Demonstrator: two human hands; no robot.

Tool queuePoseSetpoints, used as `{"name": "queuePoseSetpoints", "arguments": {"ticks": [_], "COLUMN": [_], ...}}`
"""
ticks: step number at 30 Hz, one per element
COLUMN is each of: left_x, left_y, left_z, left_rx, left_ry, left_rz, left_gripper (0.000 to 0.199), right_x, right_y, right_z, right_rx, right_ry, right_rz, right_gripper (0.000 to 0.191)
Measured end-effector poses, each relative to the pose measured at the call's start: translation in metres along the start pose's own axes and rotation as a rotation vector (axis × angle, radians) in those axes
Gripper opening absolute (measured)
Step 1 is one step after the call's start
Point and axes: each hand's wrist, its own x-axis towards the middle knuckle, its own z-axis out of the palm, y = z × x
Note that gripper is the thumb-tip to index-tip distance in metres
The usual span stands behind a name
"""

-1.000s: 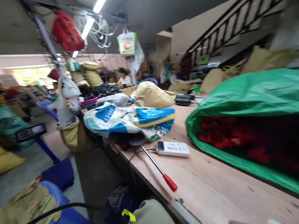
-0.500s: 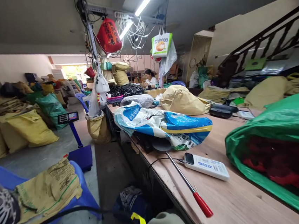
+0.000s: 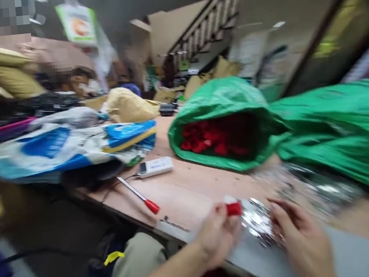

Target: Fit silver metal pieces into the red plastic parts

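Note:
My left hand [image 3: 217,235] is at the near edge of the table, fingers closed round a small red piece [image 3: 233,208] that looks like fabric. To the right of it lies a heap of small shiny silver pieces [image 3: 258,218], blurred. My right hand [image 3: 303,233] is at the heap's right side with curled fingers pressed together; what is between them is too smeared to make out. Beyond both hands, a green sack [image 3: 222,93] lies on its side, its mouth facing me, with many red pieces [image 3: 204,138] inside.
A red-handled lever [image 3: 152,206] and a white device [image 3: 156,166] with a cable are on the table [image 3: 189,190]. A blue-and-white bag [image 3: 83,144] lies at left. Clear plastic bags [image 3: 319,186] and another green sack [image 3: 342,119] are at right. A person [image 3: 81,81] sits far behind.
The view has swung to the right, so the green sack now sits near the middle. Both my hands have come into view, the left one with the red piece.

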Motion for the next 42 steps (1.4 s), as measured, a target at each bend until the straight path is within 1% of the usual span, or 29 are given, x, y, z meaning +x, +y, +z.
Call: {"name": "queuePoseSetpoints", "arguments": {"ticks": [1, 3, 5, 7, 10, 11, 13, 15, 17, 22, 25, 28, 31, 33, 35, 39, 42], "left_x": [-0.005, -0.011, -0.013, -0.014, -0.016, -0.016, -0.017, -0.018, -0.018, -0.020, -0.019, -0.019, -0.019, -0.020, -0.020, -0.020, -0.020], "left_y": [0.008, 0.025, 0.040, 0.050, 0.056, 0.056, 0.056, 0.054, 0.053, 0.051, 0.051, 0.051, 0.052, 0.052, 0.051, 0.050, 0.048], "left_z": [0.004, 0.009, 0.011, 0.009, 0.004, 0.002, 0.000, -0.001, -0.002, -0.007, -0.011, -0.012, -0.010, -0.008, -0.006, -0.005, -0.006], "left_rx": [0.016, 0.070, 0.160, 0.272, 0.417, 0.463, 0.556, 0.634, 0.670, 0.630, 0.662, 0.720, 0.785, 0.823, 0.847, 0.871, 0.886], "left_ry": [0.000, 0.003, 0.017, 0.046, 0.112, 0.122, 0.104, 0.069, 0.041, -0.002, -0.020, -0.006, 0.029, 0.034, 0.019, -0.006, -0.010], "left_rz": [-0.037, -0.062, 0.012, 0.120, 0.224, 0.239, 0.252, 0.259, 0.258, 0.232, 0.256, 0.298, 0.333, 0.347, 0.357, 0.368, 0.356], "left_gripper": [0.044, 0.038, 0.036, 0.031, 0.029, 0.030, 0.033, 0.035, 0.037, 0.042, 0.042, 0.042, 0.039, 0.037, 0.036, 0.036, 0.036], "right_x": [-0.003, -0.002, 0.002, 0.002, -0.008, -0.012, -0.020, -0.025, -0.027, -0.025, -0.023, -0.020, -0.017, -0.016, -0.017, -0.022, -0.027], "right_y": [0.002, 0.003, 0.004, 0.005, 0.004, 0.003, 0.000, -0.003, -0.005, -0.003, 0.000, 0.000, -0.002, -0.003, -0.005, -0.006, -0.007], "right_z": [-0.005, -0.011, -0.014, -0.015, -0.010, -0.007, 0.000, 0.007, 0.011, 0.011, 0.007, 0.001, -0.007, -0.011, -0.012, -0.003, 0.005], "right_rx": [-0.018, -0.069, -0.144, -0.227, -0.375, -0.437, -0.567, -0.666, -0.704, -0.651, -0.572, -0.533, -0.504, -0.496, -0.512, -0.641, -0.699], "right_ry": [0.062, 0.124, 0.113, 0.014, -0.210, -0.270, -0.341, -0.372, -0.386, -0.384, -0.404, -0.453, -0.518, -0.509, -0.459, -0.404, -0.398], "right_rz": [0.009, -0.040, -0.098, -0.153, -0.218, -0.235, -0.254, -0.254, -0.244, -0.244, -0.264, -0.281, -0.274, -0.249, -0.223, -0.216, -0.192], "right_gripper": [0.036, 0.034, 0.029, 0.021, 0.014, 0.015, 0.016, 0.015, 0.013, 0.010, 0.012, 0.013, 0.019, 0.023, 0.022, 0.011, 0.010]}}
